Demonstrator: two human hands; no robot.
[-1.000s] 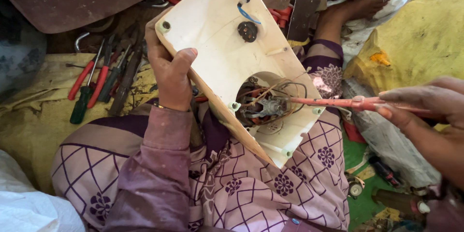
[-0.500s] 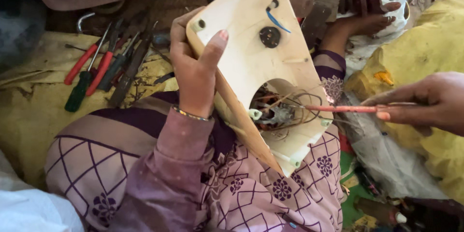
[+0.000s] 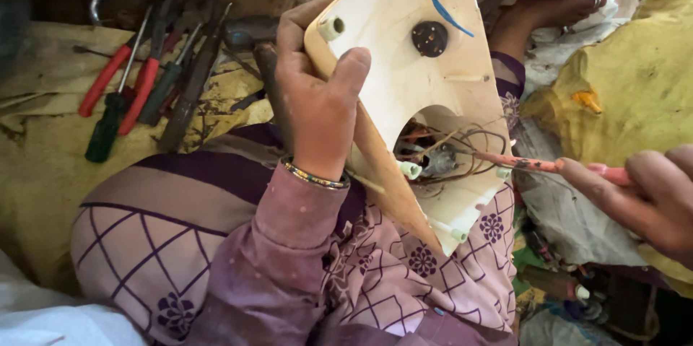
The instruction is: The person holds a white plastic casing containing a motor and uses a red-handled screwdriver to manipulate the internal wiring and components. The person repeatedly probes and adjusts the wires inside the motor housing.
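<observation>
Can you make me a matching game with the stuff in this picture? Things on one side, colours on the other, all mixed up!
Things:
1. panel held by the left hand
2. short wire on the panel
3. screwdriver in the right hand
4. round knob on the panel

Colours:
A. blue
B. black
C. cream
D. pinkish red

Pairs: 1-C, 2-A, 3-D, 4-B

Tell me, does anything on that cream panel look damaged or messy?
Yes. Behind the round hole in the cream plastic panel, a loose tangle of brown wires bulges out untidily, and a short blue wire dangles free near the top.
</observation>
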